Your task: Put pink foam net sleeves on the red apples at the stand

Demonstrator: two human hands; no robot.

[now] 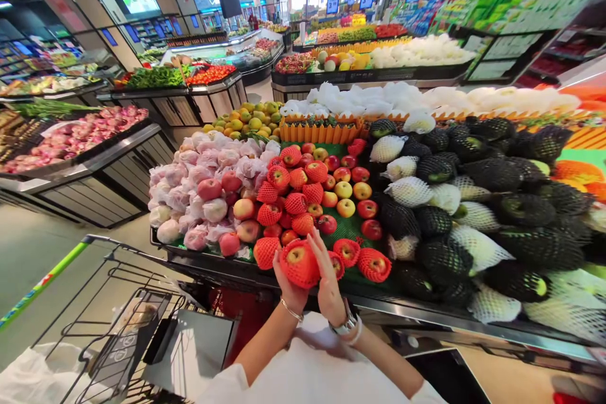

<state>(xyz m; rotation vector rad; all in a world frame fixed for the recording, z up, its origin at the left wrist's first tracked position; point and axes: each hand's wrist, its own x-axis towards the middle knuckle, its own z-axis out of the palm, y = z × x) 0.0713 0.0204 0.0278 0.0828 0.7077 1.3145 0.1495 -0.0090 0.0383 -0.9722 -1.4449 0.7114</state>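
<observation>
Both my hands hold one apple in a red foam net (300, 262) just above the front edge of a fruit display. My left hand (288, 287) cups it from below and behind, fingers curled round it. My right hand (327, 278) presses against its right side with fingers stretched upward; a watch and bracelet sit on that wrist. More red-netted apples (294, 202) and bare apples (348, 192) lie on the green mat just beyond.
Pink-wrapped fruit (199, 170) is piled to the left, black- and white-netted fruit (473, 202) to the right. A shopping cart (113, 303) with a green handle stands at lower left. Other produce stands (85, 158) line the aisle; floor shows at left.
</observation>
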